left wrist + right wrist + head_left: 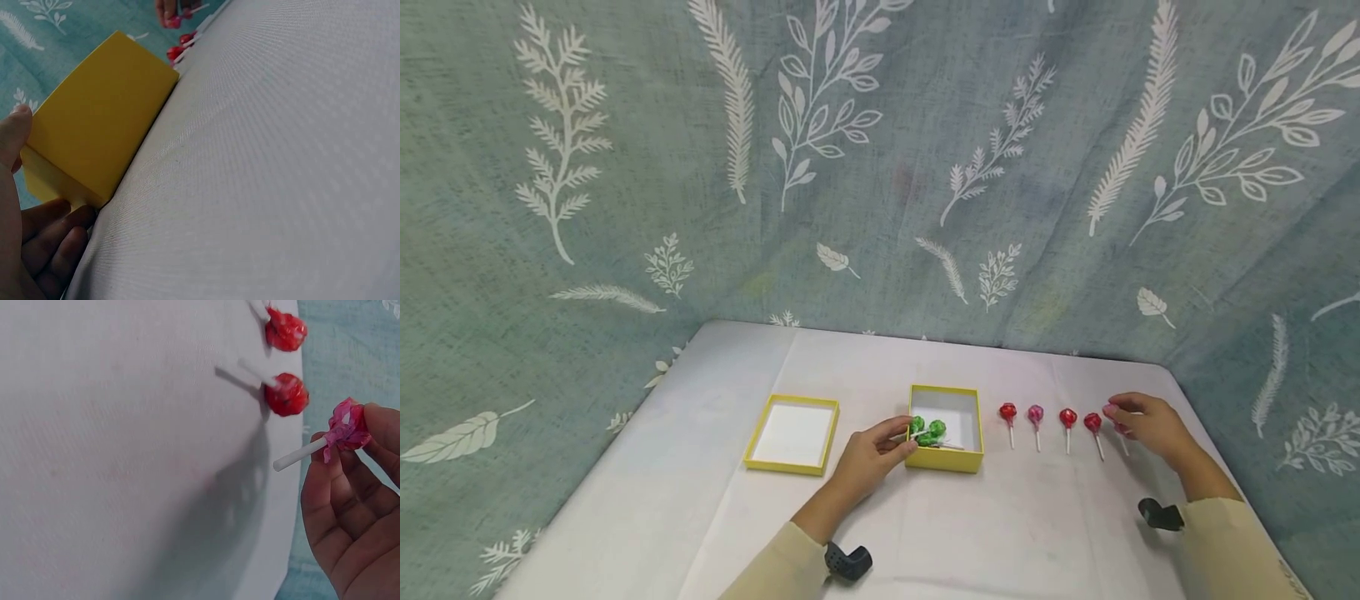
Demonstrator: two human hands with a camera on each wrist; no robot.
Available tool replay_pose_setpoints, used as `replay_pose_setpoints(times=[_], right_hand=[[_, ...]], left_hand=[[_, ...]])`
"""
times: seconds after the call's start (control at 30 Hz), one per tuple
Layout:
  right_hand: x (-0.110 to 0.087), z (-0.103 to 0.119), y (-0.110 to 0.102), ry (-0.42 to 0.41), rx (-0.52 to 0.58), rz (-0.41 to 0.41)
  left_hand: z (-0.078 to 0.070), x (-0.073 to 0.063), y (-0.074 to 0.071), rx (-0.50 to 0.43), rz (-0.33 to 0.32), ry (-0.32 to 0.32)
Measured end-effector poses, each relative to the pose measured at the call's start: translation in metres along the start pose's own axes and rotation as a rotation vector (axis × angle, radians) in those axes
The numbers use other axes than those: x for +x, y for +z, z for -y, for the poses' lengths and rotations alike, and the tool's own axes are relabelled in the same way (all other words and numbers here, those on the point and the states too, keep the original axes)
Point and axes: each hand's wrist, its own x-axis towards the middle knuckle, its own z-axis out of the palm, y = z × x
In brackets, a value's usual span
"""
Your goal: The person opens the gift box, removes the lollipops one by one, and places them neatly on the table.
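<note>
My left hand [871, 458] grips the left side of an open yellow box [946, 461], its thumb at the front corner and its fingers along the side wall. Several green lollipops [937, 428] lie inside, toward the box's front left, by the fingertips. At the right end of a row of lollipops, my right hand [1150, 427] pinches a pink lollipop [347, 428] by its wrapped head. Its white stick points away from the fingers in the right wrist view. Just left of this hand lies a red lollipop [1093, 422].
Left of the box sits a yellow-edged lid [792, 435], white inside. Between box and right hand are another red lollipop [1007, 412], a pink one [1036, 413] and a second red one [1067, 418]. A leaf-patterned cloth [880, 167] hangs behind the white table [970, 533].
</note>
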Motion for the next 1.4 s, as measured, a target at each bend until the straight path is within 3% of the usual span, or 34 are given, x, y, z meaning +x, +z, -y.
replay_pose_setpoints(times=[0.67, 1.4], right_hand=[[0.011, -0.015, -0.004, 0.101, -0.048, 0.003], [0.021, -0.023, 0.001, 0.190, -0.122, -0.014]], left_hand=[[0.003, 0.000, -0.001, 0.017, -0.007, 0.024], [0.005, 0.000, 0.002, 0.016, 0.004, 0.006]])
